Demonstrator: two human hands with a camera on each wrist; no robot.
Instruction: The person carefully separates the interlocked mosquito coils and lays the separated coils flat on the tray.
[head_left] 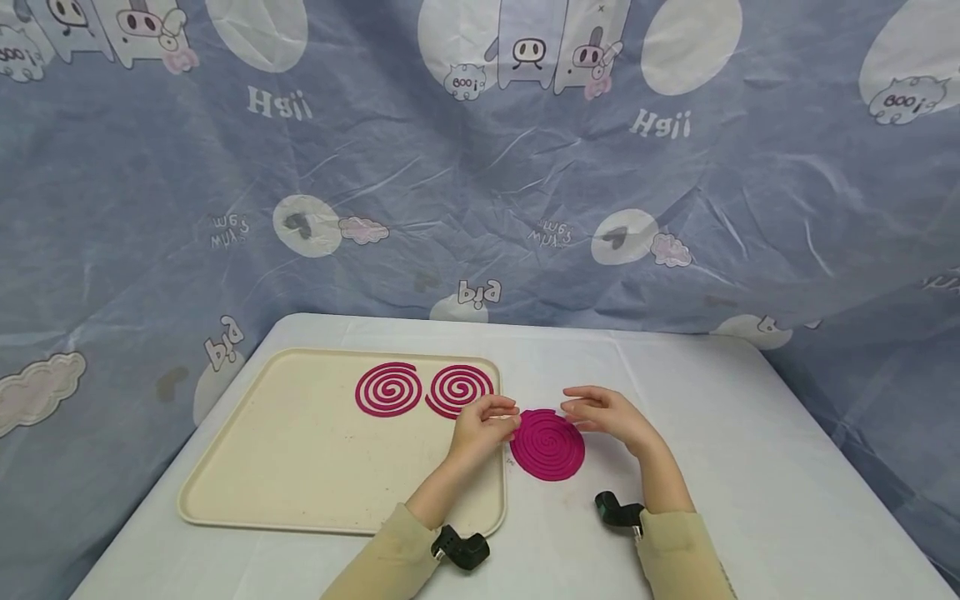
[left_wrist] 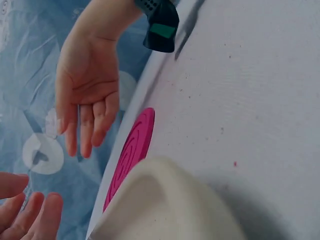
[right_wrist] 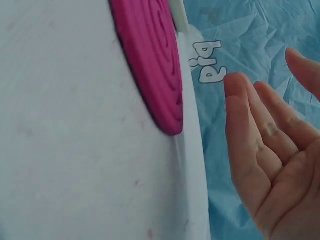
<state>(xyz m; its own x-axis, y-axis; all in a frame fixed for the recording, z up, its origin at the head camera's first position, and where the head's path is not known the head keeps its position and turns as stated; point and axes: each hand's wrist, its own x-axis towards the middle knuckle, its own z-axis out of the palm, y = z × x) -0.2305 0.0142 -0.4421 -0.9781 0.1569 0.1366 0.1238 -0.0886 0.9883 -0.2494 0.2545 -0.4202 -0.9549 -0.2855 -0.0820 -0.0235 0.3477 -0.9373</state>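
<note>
The double coil (head_left: pixel 547 444), a solid magenta disc, lies flat on the white table (head_left: pixel 750 467), just right of the tray's (head_left: pixel 300 467) right edge. Being round, it has no long axis. Its cut outer end shows at about 12 o'clock on the rim.

The left hand (head_left: pixel 480 429) hovers at the disc's 10 o'clock, over the tray's right rim, fingers loosely curled and holding nothing; the head view cannot show whether its fingertips touch the coil. The right hand (head_left: pixel 607 414) hovers at 1 o'clock, fingers straight and relaxed, palm facing the other hand, also empty. In the right wrist view its fingers (right_wrist: pixel 250 145) stand apart from the disc (right_wrist: pixel 152 60).

Farther back on the tray, at 11 o'clock, two single spiral coils (head_left: pixel 387 388) (head_left: pixel 460 390) lie side by side.
</note>
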